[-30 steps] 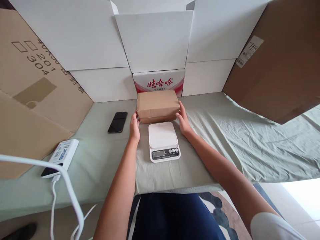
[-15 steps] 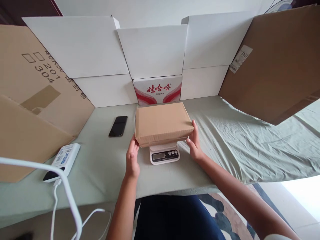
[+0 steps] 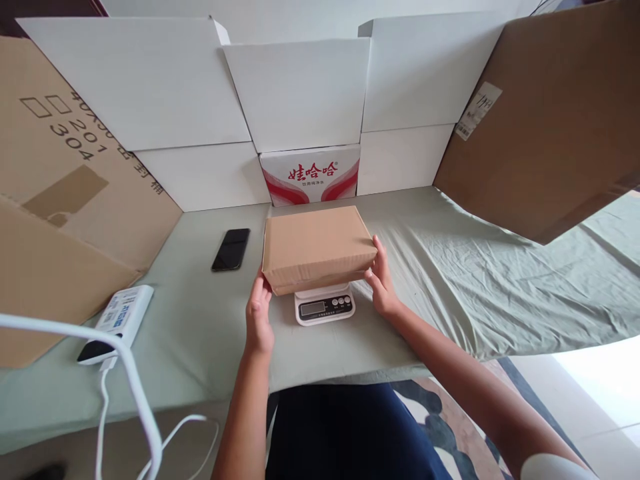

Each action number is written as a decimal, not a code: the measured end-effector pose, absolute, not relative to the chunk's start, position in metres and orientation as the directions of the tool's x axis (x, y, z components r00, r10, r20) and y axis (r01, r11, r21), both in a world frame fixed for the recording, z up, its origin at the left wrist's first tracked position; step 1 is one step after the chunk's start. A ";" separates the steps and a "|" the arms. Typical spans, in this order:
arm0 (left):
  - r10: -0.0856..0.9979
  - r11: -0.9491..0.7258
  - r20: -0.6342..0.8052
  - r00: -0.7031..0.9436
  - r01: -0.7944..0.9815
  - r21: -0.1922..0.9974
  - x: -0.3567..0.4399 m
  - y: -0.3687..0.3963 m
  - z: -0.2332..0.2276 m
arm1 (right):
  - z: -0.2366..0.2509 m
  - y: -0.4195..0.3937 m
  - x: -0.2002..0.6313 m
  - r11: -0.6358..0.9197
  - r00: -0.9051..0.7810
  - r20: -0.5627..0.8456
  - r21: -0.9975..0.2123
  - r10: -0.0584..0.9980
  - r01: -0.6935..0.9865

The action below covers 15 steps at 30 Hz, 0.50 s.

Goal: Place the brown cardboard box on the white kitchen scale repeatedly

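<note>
You are gripping a flat brown cardboard parcel (image 3: 317,247) by its two near corners, your left hand (image 3: 259,315) pressing its fingers against the near left corner and your right hand (image 3: 381,283) cupping the near right corner, so both hands are closing on the box between them. The parcel is sitting level over a small white digital kitchen scale (image 3: 324,307), covering its platform and leaving only the near strip with the display and buttons showing. The scale is resting on the pale green cloth-covered table (image 3: 450,280). A black smartphone (image 3: 231,249) is lying just left of the parcel, and a white power bank (image 3: 116,323) with its white cable is lying nearer you at the left edge. A red-and-white printed carton (image 3: 310,175) is standing just beyond the parcel against white cardboard panels (image 3: 300,93).
</note>
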<state>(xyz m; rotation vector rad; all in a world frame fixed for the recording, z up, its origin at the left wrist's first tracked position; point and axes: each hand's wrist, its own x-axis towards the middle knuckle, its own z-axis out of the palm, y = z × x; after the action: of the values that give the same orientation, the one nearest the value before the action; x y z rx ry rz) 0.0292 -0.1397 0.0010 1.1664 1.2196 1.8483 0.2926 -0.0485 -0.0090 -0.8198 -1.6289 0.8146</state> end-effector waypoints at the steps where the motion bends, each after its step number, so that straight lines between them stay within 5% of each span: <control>1: 0.849 -0.371 0.325 -0.416 -0.031 0.928 0.029 -0.140 0.001 | -0.009 -0.049 0.293 0.530 -0.176 0.510 -0.842 0.842 0.100; 15: 0.847 -0.369 0.328 -0.419 -0.019 0.929 0.028 -0.140 -0.001 | -0.008 -0.050 0.292 0.542 -0.168 0.524 -0.836 0.835 0.086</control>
<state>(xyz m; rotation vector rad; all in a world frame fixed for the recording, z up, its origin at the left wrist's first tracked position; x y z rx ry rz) 0.0284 -0.1400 -0.0006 1.1668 1.2387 1.8486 0.2921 -0.0499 -0.0084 -0.7965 -1.6194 0.8060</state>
